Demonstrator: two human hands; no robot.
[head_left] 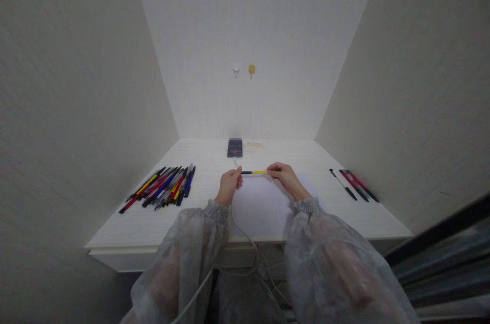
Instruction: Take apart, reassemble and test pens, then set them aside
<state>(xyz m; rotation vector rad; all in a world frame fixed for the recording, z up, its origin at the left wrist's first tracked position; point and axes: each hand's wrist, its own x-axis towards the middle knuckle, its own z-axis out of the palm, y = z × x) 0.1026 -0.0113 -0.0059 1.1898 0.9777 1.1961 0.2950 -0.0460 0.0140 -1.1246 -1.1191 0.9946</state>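
Observation:
Between my hands a pen (259, 172) with a yellow barrel and a black section lies level, just above the far edge of a white sheet of paper (262, 206). My left hand (230, 182) pinches its black end, and my right hand (284, 176) pinches the other end. The fingers of both hands cover the pen's tips. A pile of pens (164, 189) in black, red, yellow, blue and clear lies to the left. Apart on the right, several red, black and white pens (354, 185) lie side by side.
A phone (235, 148) lies at the back of the white desk (206, 155), with a white cable (241, 227) running from it over the front edge. Two hooks (251, 69) are on the back wall. Side walls enclose the desk left and right.

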